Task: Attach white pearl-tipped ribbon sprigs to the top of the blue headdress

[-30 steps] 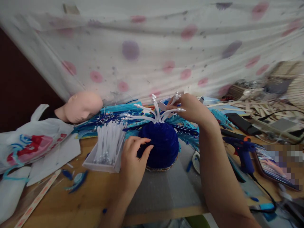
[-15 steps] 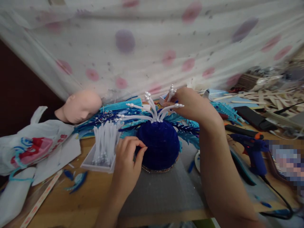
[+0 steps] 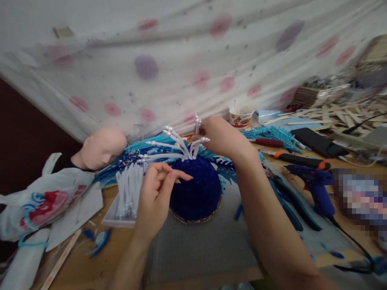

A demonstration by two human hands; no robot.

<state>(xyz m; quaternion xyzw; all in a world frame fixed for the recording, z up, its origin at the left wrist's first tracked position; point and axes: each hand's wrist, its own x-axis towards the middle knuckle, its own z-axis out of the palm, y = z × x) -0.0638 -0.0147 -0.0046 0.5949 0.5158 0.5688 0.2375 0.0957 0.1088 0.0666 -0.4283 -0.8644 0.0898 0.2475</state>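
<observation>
A dark blue domed headpiece [image 3: 198,189] with a beaded rim stands on a grey mat [image 3: 208,245]. White pearl-tipped stems [image 3: 178,145] fan out of its top. My right hand [image 3: 222,137] reaches over the dome and pinches one upright stem near its pearl tip. My left hand [image 3: 157,197] hovers just left of the dome, lifted off it, with fingers loosely curled and the index and thumb extended toward the blue surface; nothing shows in it. A white tray of spare white stems [image 3: 128,191] lies beside my left hand.
A mannequin head [image 3: 101,148] lies at the left beside a printed plastic bag [image 3: 39,201]. Blue feather trims [image 3: 272,133], a blue glue gun [image 3: 316,187] with its cord, an orange-handled cutter [image 3: 298,160], a paper cup [image 3: 240,117] and wooden sticks [image 3: 332,114] crowd the right. A spotted cloth [image 3: 181,60] hangs behind.
My left hand has lifted off the blue dome and its fingers have opened somewhat. My right hand has stayed on the stems while the view shifted down and right, revealing a paper cup.
</observation>
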